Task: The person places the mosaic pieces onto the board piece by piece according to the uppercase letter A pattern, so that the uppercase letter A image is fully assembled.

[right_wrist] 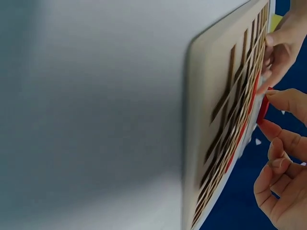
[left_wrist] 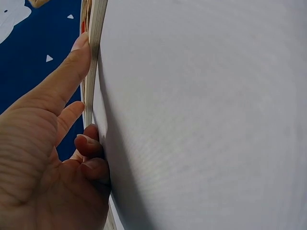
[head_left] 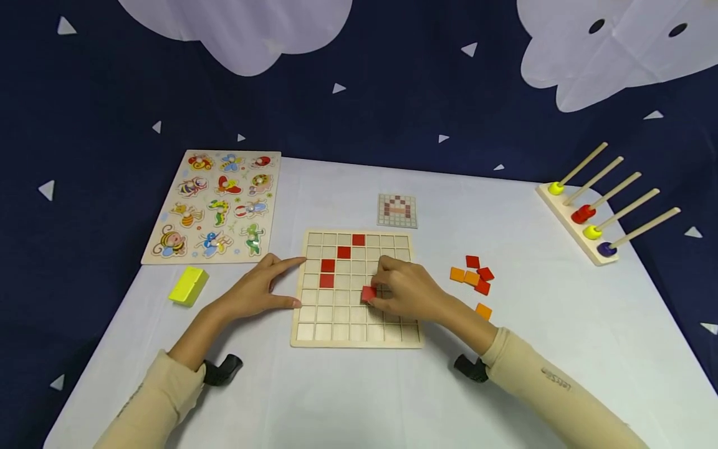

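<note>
A wooden grid board (head_left: 356, 343) lies on the white table, with several red square tiles (head_left: 328, 265) in its cells, mostly in the upper left part. Over the board's right half, my right hand (head_left: 412, 290) pinches one red tile (head_left: 368, 294) between thumb and finger. The right wrist view shows this held tile (right_wrist: 263, 109) at the fingertips, above the board's surface. My left hand (head_left: 252, 292) rests at the board's left edge, thumb and index finger spread and touching it. In the left wrist view, its other fingers (left_wrist: 91, 146) bend loosely beside the edge.
Loose red and orange tiles (head_left: 472, 278) lie right of the board. Behind it is a small pattern card (head_left: 397, 211). An insect puzzle board (head_left: 221, 206) and a yellow block (head_left: 189, 286) are at left; a peg stand with beads (head_left: 580, 226) stands far right.
</note>
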Demonstrator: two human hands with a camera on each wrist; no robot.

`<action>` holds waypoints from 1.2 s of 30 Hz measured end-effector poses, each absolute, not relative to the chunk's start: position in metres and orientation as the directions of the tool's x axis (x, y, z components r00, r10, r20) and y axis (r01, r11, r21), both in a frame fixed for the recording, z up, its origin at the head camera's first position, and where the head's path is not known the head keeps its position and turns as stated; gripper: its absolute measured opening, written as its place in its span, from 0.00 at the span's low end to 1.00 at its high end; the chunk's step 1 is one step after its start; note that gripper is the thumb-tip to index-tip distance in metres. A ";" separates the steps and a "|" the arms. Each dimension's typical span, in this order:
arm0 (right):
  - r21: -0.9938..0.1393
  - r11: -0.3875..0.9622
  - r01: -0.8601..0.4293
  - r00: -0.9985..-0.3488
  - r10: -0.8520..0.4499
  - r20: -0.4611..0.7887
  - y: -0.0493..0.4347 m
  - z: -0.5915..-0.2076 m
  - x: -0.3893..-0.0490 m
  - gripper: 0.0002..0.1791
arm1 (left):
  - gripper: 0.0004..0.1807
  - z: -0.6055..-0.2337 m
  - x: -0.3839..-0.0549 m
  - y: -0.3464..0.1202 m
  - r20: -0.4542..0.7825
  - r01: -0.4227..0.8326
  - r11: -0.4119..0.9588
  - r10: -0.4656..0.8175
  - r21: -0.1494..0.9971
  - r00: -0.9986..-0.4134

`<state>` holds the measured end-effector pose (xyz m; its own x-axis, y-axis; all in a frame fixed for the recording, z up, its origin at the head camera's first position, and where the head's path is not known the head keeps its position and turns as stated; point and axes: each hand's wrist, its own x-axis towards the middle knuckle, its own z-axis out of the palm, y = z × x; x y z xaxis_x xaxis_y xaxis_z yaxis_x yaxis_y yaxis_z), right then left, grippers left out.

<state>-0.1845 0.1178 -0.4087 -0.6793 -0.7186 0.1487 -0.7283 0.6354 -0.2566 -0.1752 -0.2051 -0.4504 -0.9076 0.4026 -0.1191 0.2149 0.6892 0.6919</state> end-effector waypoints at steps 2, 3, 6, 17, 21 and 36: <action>-0.260 0.627 -0.734 -0.672 -0.726 0.146 0.109 -0.407 -0.185 0.11 | 0.48 -0.449 -0.176 -0.205 -0.118 0.214 0.690 0.401 0.691 -0.908; -0.263 0.623 -0.736 -0.668 -0.731 0.139 0.106 -0.407 -0.185 0.11 | 0.48 -0.449 -0.176 -0.205 -0.120 0.213 0.691 0.400 0.691 -0.909; -0.271 0.610 -0.745 -0.654 -0.747 0.119 0.095 -0.408 -0.185 0.10 | 0.48 -0.449 -0.176 -0.205 -0.127 0.208 0.692 0.400 0.692 -0.908; -0.274 0.594 -0.756 -0.638 -0.763 0.107 0.070 -0.407 -0.190 0.11 | 0.48 -0.445 -0.179 -0.205 -0.115 0.224 0.690 0.408 0.688 -0.906; -0.267 0.590 -0.762 -0.629 -0.772 0.089 0.060 -0.409 -0.192 0.12 | 0.48 -0.447 -0.179 -0.205 -0.118 0.223 0.688 0.411 0.690 -0.904; -0.279 0.629 -0.726 -0.662 -0.749 0.034 0.042 -0.417 -0.188 0.10 | 0.48 -0.451 -0.178 -0.206 -0.114 0.222 0.680 0.412 0.699 -0.904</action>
<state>-0.1882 0.0419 -0.4175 -0.6621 -0.7486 0.0336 -0.7255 0.6292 -0.2787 -0.1775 -0.2062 -0.4506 -0.9042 0.4116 -0.1140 0.2216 0.6803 0.6987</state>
